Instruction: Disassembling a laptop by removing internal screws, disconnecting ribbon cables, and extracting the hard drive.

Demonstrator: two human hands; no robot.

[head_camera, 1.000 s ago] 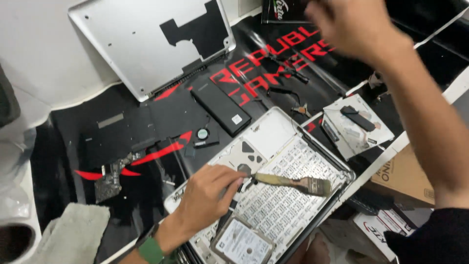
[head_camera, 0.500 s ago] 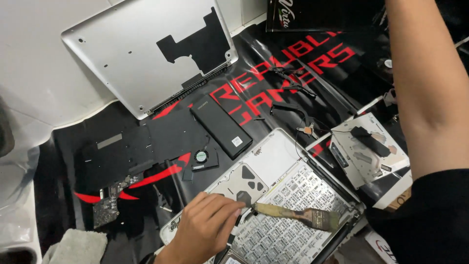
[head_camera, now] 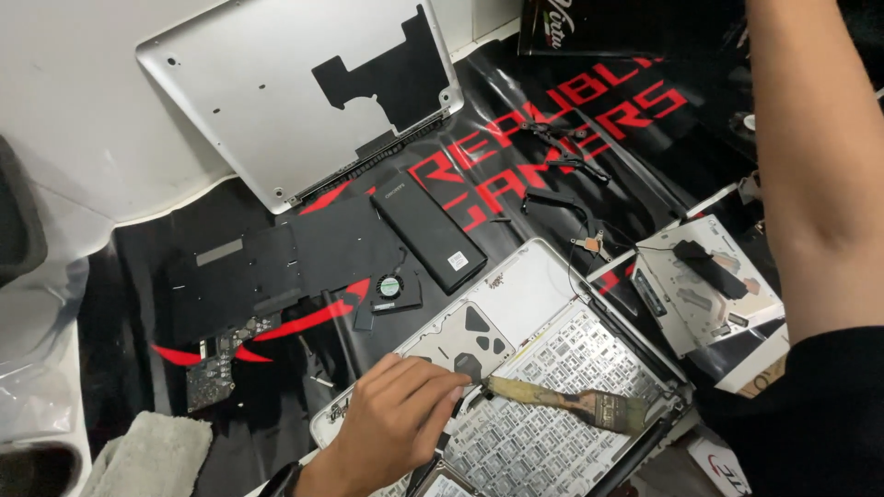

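My left hand (head_camera: pixel 396 428) grips the handle of a worn flat paintbrush (head_camera: pixel 562 400), whose bristles point right and lie across the underside of the keyboard in an opened silver laptop case (head_camera: pixel 552 285). The hand rests on the case near its trackpad cut-out. My right forearm (head_camera: pixel 810 166) runs up the right side and leaves the frame at the top, so that hand is hidden.
On the black and red mat (head_camera: pixel 516 120) lie a silver bottom cover (head_camera: pixel 276 92), a black battery (head_camera: pixel 428 230), a small fan (head_camera: pixel 391 287), a circuit board (head_camera: pixel 216 368), loose cables (head_camera: pixel 557 175) and a silver drive (head_camera: pixel 704 281). A grey cloth (head_camera: pixel 152 456) sits bottom left.
My right hand has gone up out of the top of the frame, leaving only the forearm in view. My left hand still holds the brush on the keyboard area, shifted slightly.
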